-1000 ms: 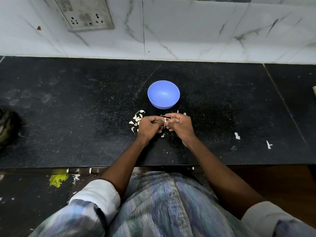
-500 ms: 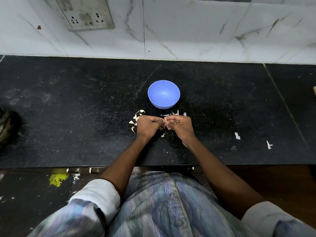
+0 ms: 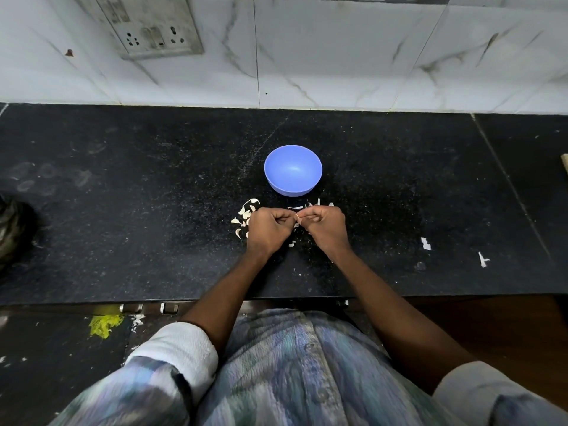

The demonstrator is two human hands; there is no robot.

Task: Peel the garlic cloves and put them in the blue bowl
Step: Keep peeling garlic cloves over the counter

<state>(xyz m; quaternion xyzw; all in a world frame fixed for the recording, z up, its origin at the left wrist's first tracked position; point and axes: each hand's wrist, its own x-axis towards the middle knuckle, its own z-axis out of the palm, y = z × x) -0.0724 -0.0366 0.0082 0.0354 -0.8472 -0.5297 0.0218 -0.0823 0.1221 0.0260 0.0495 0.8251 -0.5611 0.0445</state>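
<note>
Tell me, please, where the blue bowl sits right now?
In the head view, the blue bowl sits mid-counter, just beyond both hands, toward the tiled wall.

Straight ahead of your hands (image 3: 296, 224), the blue bowl (image 3: 293, 170) stands alone on the table (image 3: 123, 210), its mouth unobstructed from above. Loose garlic pieces (image 3: 246, 215) lie just left of your knuckles. You have bare table on both sides; the tiled wall (image 3: 338, 56) closes the far edge.

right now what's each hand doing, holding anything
Left hand: fingers curled, pinching a small garlic clove with the right.
Right hand: fingers curled, pinching the same clove.
</note>
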